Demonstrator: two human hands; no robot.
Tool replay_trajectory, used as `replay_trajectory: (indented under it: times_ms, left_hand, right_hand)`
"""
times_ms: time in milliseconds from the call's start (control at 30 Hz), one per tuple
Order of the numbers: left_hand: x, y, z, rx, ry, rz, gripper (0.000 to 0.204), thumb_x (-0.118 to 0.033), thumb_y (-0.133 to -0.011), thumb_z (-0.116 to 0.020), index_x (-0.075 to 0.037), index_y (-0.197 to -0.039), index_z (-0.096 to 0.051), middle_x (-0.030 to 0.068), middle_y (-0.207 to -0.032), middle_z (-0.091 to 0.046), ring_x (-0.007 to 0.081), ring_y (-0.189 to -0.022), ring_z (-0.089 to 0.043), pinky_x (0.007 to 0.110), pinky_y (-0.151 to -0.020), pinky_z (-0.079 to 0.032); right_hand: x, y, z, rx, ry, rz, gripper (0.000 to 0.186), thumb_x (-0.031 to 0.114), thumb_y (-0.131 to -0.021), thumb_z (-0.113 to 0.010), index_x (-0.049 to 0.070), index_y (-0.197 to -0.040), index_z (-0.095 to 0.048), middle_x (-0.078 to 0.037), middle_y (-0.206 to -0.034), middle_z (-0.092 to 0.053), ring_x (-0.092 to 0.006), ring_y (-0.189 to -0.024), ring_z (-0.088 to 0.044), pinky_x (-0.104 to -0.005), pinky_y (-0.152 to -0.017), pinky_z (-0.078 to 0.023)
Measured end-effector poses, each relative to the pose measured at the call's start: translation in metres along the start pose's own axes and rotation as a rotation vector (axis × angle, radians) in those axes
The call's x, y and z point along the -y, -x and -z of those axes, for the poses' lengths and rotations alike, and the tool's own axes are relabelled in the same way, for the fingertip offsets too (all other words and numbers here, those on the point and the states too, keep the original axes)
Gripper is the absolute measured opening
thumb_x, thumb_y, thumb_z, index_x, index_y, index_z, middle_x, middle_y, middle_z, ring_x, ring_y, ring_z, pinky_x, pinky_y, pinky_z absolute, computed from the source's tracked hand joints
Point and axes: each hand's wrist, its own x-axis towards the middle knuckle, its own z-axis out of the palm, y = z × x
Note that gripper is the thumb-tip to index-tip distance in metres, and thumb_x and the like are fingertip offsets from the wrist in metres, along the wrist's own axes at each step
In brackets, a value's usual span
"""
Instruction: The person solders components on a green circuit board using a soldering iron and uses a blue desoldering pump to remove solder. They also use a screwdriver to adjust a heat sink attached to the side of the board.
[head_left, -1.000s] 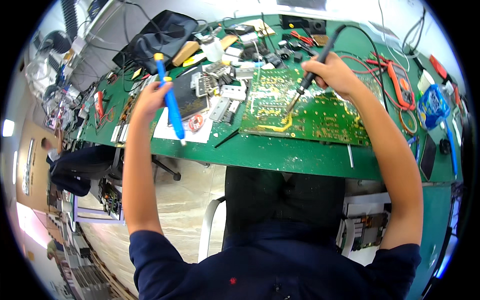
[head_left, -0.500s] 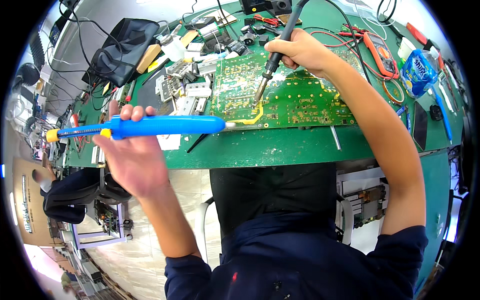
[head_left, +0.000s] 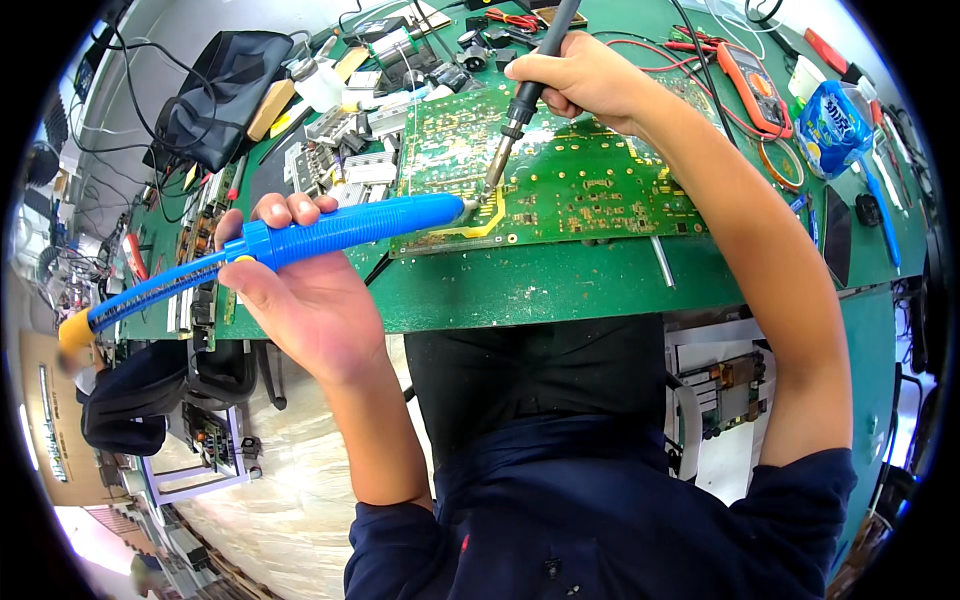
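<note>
My left hand point(head_left: 310, 300) is wrapped round a blue desoldering pump point(head_left: 350, 222), its thumb near the yellow button. The pump's pale nozzle sits by the left part of a green circuit board point(head_left: 570, 205), close to the tip of a soldering iron point(head_left: 518, 108). My right hand point(head_left: 585, 85) grips the iron's dark handle, tip angled down onto the board beside a yellow trace. Whether the two tips touch, I cannot tell. The board lies flat on the green bench, covered with small solder points and parts.
Metal heatsinks and loose parts point(head_left: 350, 165) crowd the bench left of the board. Behind them lies a black bag point(head_left: 225, 100). At the right are an orange multimeter point(head_left: 752, 90), a blue packet point(head_left: 833, 130), a solder-coloured ring point(head_left: 780, 163) and a phone point(head_left: 836, 245).
My left hand has brought the pump right and tilted its nozzle up to the iron's tip; the pump's plunger rod now sticks out longer. The view has shifted slightly.
</note>
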Motion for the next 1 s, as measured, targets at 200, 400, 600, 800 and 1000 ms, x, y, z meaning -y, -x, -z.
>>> replay_trajectory:
  times_ms: [200, 400, 600, 800, 1000]
  left_hand:
    - [0.004, 0.005, -0.005, 0.02, -0.006, -0.038, 0.048, -0.049, -0.096, -0.048, -0.01, -0.124, -0.044, 0.008, -0.099, -0.051, 0.0216, -0.091, -0.051, 0.044, -0.091, -0.044]
    - [0.009, 0.009, -0.008, 0.132, -0.029, -0.107, 0.05, -0.054, -0.097, -0.044, -0.011, -0.122, -0.044, 0.0071, -0.097, -0.049, 0.0214, -0.091, -0.051, 0.042, -0.09, -0.044]
    - [0.009, 0.011, -0.016, 0.176, -0.123, -0.169, 0.05, -0.058, -0.095, -0.044, -0.014, -0.119, -0.046, 0.0053, -0.091, -0.049, 0.0197, -0.082, -0.052, 0.042, -0.081, -0.047]
    - [0.014, 0.01, -0.032, 0.103, -0.205, -0.2, 0.047, -0.058, -0.093, -0.051, -0.016, -0.113, -0.047, 0.005, -0.085, -0.049, 0.0187, -0.073, -0.051, 0.038, -0.069, -0.046]
    - [0.018, 0.013, -0.035, 0.102, -0.123, -0.23, 0.049, -0.056, -0.093, -0.052, -0.014, -0.116, -0.044, 0.0072, -0.084, -0.05, 0.0191, -0.071, -0.053, 0.037, -0.065, -0.049]
  right_hand:
    - [0.001, 0.0, 0.0, -0.008, -0.005, -0.027, 0.027, 0.023, -0.086, -0.066, 0.007, -0.068, -0.055, 0.001, -0.049, -0.044, -0.0073, -0.043, -0.038, -0.024, -0.043, -0.029]
    - [0.0, 0.0, 0.0, -0.026, 0.001, -0.03, 0.027, 0.023, -0.086, -0.066, 0.006, -0.068, -0.055, 0.001, -0.05, -0.044, -0.0069, -0.043, -0.038, -0.0236, -0.043, -0.029]
    - [0.0, 0.001, -0.001, -0.019, -0.014, -0.035, 0.022, 0.022, -0.086, -0.066, 0.003, -0.075, -0.059, 0.001, -0.05, -0.044, -0.0068, -0.043, -0.038, -0.0238, -0.043, -0.029]
    - [-0.001, 0.002, 0.002, -0.015, 0.002, -0.082, 0.024, 0.023, -0.085, -0.066, 0.0, -0.081, -0.061, 0.001, -0.048, -0.042, -0.0069, -0.043, -0.037, -0.0234, -0.042, -0.027]
    - [0.002, 0.003, 0.002, 0.005, -0.032, -0.099, 0.023, 0.023, -0.087, -0.066, 0.003, -0.08, -0.057, 0.002, -0.049, -0.042, -0.0065, -0.042, -0.037, -0.0232, -0.041, -0.028]
